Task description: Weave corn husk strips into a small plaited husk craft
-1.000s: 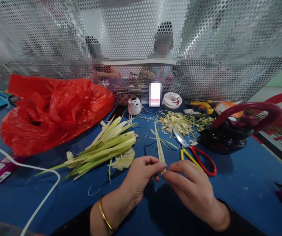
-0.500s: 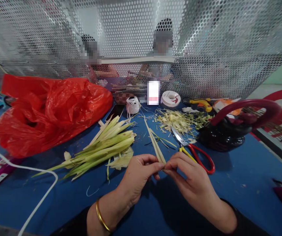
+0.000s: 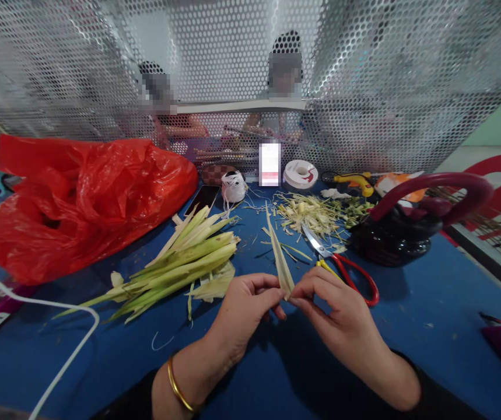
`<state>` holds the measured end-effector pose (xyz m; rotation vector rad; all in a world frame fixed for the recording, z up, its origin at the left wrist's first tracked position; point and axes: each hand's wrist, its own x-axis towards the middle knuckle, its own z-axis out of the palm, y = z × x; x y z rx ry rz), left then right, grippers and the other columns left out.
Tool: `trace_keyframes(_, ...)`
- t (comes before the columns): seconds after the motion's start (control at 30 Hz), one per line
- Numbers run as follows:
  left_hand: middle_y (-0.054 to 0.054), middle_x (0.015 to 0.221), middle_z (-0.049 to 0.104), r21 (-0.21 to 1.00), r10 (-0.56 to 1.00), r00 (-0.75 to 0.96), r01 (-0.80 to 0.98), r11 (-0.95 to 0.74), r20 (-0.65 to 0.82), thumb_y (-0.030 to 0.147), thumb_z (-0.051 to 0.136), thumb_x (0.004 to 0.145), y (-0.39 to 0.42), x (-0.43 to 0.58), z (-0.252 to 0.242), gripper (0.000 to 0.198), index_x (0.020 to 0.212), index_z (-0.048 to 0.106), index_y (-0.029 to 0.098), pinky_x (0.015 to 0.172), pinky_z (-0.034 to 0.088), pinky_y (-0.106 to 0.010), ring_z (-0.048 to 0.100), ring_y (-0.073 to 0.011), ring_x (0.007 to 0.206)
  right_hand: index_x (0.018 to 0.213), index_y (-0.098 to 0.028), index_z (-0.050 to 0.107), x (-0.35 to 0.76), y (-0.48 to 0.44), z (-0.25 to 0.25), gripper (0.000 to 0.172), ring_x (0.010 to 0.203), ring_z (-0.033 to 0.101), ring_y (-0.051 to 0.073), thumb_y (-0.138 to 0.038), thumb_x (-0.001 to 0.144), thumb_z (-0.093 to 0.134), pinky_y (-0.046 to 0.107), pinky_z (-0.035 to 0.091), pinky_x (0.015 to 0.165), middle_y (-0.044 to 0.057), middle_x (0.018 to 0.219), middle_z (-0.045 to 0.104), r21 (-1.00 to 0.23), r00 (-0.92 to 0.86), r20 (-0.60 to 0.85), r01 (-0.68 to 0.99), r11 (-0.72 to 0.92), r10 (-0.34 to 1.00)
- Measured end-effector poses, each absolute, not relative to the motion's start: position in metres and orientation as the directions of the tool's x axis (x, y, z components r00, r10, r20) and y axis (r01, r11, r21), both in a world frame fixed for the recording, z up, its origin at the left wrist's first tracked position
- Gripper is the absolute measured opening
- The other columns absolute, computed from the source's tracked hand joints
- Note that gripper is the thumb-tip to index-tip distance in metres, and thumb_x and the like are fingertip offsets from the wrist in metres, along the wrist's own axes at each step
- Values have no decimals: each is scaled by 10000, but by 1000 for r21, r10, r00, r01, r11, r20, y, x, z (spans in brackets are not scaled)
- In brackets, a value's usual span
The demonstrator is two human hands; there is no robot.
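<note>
Between my hands a long pale corn husk point(image 3: 281, 263) stands out away from me, its narrow tip pointing to the back. My left hand point(image 3: 252, 306) pinches the near end between thumb and fingers. From the other side my right hand point(image 3: 335, 315) pinches the same end, fingertips close to the left thumb. To the left lies a pile of green and yellow corn husks point(image 3: 189, 262). Just beyond my right hand rest scissors point(image 3: 342, 265) with red handles, blades half over the trimmings. A yellow-handled tool point(image 3: 328, 267) lies partly hidden beside them.
A red plastic bag point(image 3: 93, 198) fills the back left. Husk scraps point(image 3: 309, 213), a white string ball point(image 3: 233, 188), a ribbon spool point(image 3: 301, 175) and a lit phone screen point(image 3: 270, 164) are at the back. A black pot-like object point(image 3: 394, 239) stands right; a white cable point(image 3: 69, 356) crosses left.
The husk's far tip has swung slightly to the right and its near part looks more spread. Both hands keep their pinch near the same place. The whole view has shifted a little.
</note>
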<state>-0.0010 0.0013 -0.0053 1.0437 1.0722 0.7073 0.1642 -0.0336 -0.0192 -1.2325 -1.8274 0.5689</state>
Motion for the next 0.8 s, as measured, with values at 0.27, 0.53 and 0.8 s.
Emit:
trace_keyframes(0.27, -27, 661, 672, 955, 894, 345, 25, 296, -286, 229, 642, 675, 1, 1, -2, 117, 695, 724, 148, 530, 401, -222, 525, -88, 492, 758, -213, 583, 162, -32, -21, 113, 734, 567, 160, -184, 864, 605, 289, 453, 659, 7, 773, 576, -814, -66, 319, 492, 309, 945)
trace_keyframes(0.53, -26, 652, 669, 951, 884, 367, 6, 310, -290, 280, 722, 650, 2, 0, -6, 150, 717, 718, 145, 543, 445, -237, 559, -101, 506, 826, -226, 511, 159, -29, -20, 212, 635, 594, 149, -237, 735, 702, 268, 473, 594, -27, 691, 606, -954, 77, 92, 294, 66, 993)
trace_keyframes(0.8, 18, 514, 595, 922, 871, 339, -26, 386, -355, 291, 749, 669, 2, 0, -7, 165, 676, 677, 143, 456, 342, -189, 532, -76, 447, 744, -222, 517, 162, -32, -22, 174, 643, 551, 139, -204, 831, 667, 265, 454, 597, -21, 695, 561, -826, -7, 360, 462, 322, 933)
